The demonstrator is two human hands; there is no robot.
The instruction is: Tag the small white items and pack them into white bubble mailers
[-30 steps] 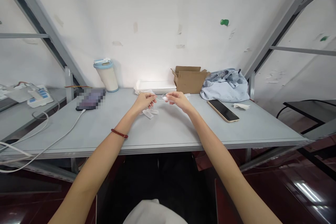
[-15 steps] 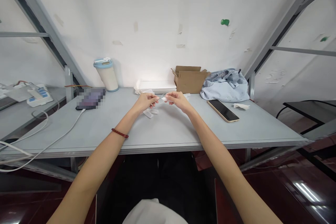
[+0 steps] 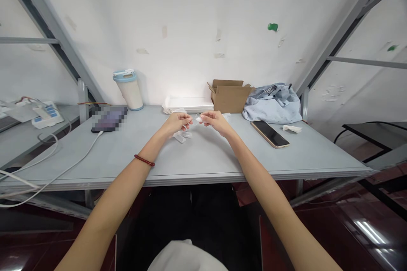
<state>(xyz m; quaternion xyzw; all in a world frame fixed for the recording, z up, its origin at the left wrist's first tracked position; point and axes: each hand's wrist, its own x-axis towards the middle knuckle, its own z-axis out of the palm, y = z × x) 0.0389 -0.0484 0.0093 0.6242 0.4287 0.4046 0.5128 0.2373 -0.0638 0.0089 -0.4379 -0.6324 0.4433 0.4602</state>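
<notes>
Above the middle of the grey table (image 3: pixel 203 156), both of my hands meet at a small white piece (image 3: pixel 197 120) with a thin clear loop. My right hand (image 3: pixel 213 119) is closed in a pinch on this piece. My left hand (image 3: pixel 178 123), also pinched, has its fingertips at the left end of the piece; its exact grip is too small to make out. Just below my left hand lie small clear plastic pieces (image 3: pixel 180 136). A red bead bracelet (image 3: pixel 144 160) circles my left wrist.
Behind my hands are a stack of white sheets or trays (image 3: pixel 190 103) and an open cardboard box (image 3: pixel 231 98). Bluish cloth (image 3: pixel 272 103), a phone (image 3: pixel 270 134) and a crumpled tissue (image 3: pixel 292 128) lie right. Left are a cup (image 3: pixel 129 91), another phone (image 3: pixel 110 119) and its cable (image 3: pixel 81 162).
</notes>
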